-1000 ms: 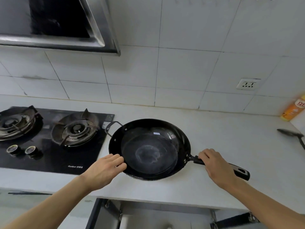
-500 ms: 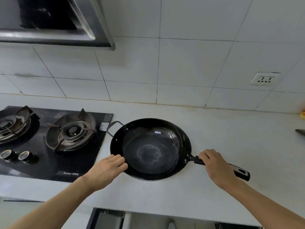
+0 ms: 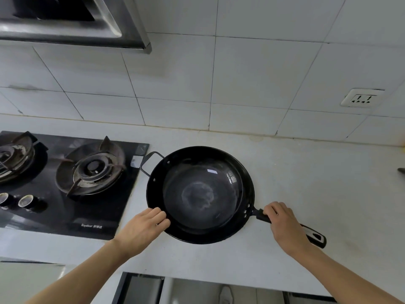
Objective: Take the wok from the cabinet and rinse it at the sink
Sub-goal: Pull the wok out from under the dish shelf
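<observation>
A black wok [image 3: 200, 195] rests on the white countertop [image 3: 317, 183], just right of the gas stove. It has a wire loop handle at its far left and a long black handle reaching toward the lower right. My right hand [image 3: 285, 227] is closed around the long handle near the wok's body. My left hand [image 3: 142, 231] holds the near left rim with the fingers curled over the edge. A pale ring mark shows on the wok's bottom. No sink is in view.
A black two-burner gas stove [image 3: 65, 181] with two knobs fills the left. A range hood [image 3: 72, 20] hangs above it. A wall socket [image 3: 361, 98] sits on the tiled wall at right. An open cabinet [image 3: 197, 290] shows below the counter edge.
The view has tilted up and shifted left, so the orange bottle and the utensil at right have left the frame. Both hands stay on the wok, which has not visibly moved.
</observation>
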### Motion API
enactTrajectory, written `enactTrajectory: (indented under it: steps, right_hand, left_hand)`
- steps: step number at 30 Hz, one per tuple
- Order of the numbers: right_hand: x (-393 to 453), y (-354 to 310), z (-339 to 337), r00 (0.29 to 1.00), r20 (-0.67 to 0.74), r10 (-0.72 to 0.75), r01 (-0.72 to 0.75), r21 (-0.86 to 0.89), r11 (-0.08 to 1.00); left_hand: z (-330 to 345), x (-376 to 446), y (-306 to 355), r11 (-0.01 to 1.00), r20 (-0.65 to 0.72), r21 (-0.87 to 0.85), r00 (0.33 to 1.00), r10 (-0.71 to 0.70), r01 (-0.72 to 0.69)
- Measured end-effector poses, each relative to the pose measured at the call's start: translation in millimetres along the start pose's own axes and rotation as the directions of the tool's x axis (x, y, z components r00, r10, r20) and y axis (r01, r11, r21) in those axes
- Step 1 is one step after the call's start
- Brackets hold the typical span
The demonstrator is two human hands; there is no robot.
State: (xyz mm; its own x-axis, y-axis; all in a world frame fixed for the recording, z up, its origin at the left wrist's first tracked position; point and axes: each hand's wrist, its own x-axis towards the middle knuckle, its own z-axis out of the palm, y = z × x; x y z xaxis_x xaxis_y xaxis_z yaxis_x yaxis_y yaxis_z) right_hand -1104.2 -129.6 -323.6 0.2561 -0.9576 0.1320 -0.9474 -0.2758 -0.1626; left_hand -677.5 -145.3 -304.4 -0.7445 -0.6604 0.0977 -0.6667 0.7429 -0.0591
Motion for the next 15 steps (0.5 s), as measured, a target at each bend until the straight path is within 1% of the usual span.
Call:
enactTrajectory:
  steps: [6, 8, 11, 13, 15]
  right_hand:
    - [-9.5, -6.3, 8.3, 0.999, -0.005, 0.043, -0.043, -0.003, 0.999]
    - [-10.2, -7.5, 7.4, 0.999, -0.006, 0.047, -0.047, 0.004, 0.999]
    - [-12.1, -8.7, 4.5, 0.999, 0.000, 0.045, -0.045, -0.002, 0.999]
    - [-13.5, -9.4, 2.6, 0.999, 0.011, 0.051, -0.051, -0.012, 0.999]
    - [-15.1, -11.1, 0.0, 0.997, 0.025, 0.067, -0.066, -0.028, 0.997]
  left_hand:
    - [10.4, -4.8, 6.3, 1.000, -0.036, 0.004, 0.999, -0.022, 0.022]
    - [12.2, -5.2, 5.9, 0.999, -0.035, -0.012, 0.998, -0.049, 0.048]
    - [12.4, -5.6, 7.0, 0.997, 0.005, -0.032, 0.998, -0.067, 0.067]
    - [9.5, -8.1, 8.1, 0.994, 0.058, -0.058, 0.995, -0.086, 0.089]
    - [4.9, -11.6, 9.0, 0.984, 0.125, -0.106, 0.984, -0.127, 0.141]
